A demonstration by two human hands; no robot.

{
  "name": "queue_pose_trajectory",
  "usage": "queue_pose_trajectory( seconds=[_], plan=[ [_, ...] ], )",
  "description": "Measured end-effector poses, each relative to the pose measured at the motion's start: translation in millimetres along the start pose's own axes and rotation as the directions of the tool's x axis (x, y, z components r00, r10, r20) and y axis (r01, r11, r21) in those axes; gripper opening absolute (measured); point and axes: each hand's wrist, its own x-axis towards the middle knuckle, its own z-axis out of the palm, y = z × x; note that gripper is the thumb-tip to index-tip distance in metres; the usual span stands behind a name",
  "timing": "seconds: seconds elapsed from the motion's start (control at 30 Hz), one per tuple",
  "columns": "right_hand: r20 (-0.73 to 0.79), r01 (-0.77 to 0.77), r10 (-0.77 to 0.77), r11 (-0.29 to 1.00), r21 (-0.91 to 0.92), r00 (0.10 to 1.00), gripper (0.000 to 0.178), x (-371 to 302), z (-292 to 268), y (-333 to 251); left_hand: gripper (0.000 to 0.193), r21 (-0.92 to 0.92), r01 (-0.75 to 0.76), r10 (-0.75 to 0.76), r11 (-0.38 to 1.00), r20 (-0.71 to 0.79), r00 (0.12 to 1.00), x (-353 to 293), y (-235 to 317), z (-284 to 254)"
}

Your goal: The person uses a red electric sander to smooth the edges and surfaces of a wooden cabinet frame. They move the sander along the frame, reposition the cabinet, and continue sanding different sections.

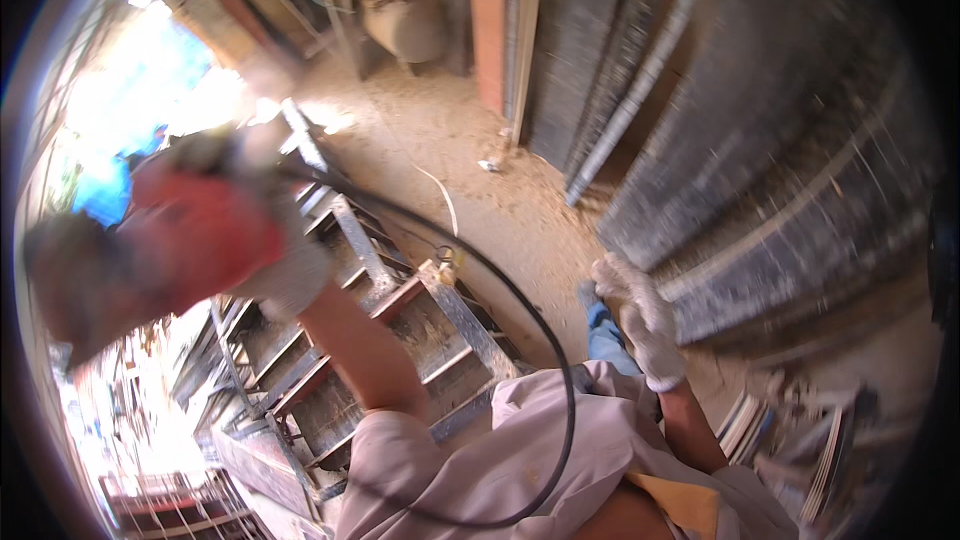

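Observation:
My left hand (292,275), in a pale work glove, grips a red power tool (190,240) that is raised close to the camera and blurred. A black cable (520,295) runs from the tool in a long loop across the floor and back toward my body. My right hand (640,325), also in a pale glove, hangs free at my right side with loosely spread fingers and nothing in it. Under the left arm lies a grey metal frame (455,310) made of welded bars.
Tall metal grilles and bars (700,140) lean against the wall on the right. Sandy floor (470,170) stretches ahead, with an orange post (488,20) and a round tank (405,25) at the back. Flat offcuts (800,430) lie at lower right. Bright daylight floods the left.

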Motion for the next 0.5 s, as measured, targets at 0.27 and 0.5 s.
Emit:
queue_pose_trajectory(
  seconds=[0.27, 0.5],
  plan=[
    [0.900, -0.170, 0.033, 0.984, 0.046, 0.435, 0.065, 277.4, -0.6, -23.3, 0.045, 0.349, -0.132, 0.350, 0.928, -0.692, 0.631, 38.9, -178.8, -155.2],
    [0.801, -0.354, 0.505, 0.849, -0.393, 0.321, 0.035, 549.6, -18.2, 28.6, 0.048, 0.217, -0.174, 0.276, 0.961, -0.819, 0.502, 39.3, -195.8, -390.3]
  ],
)
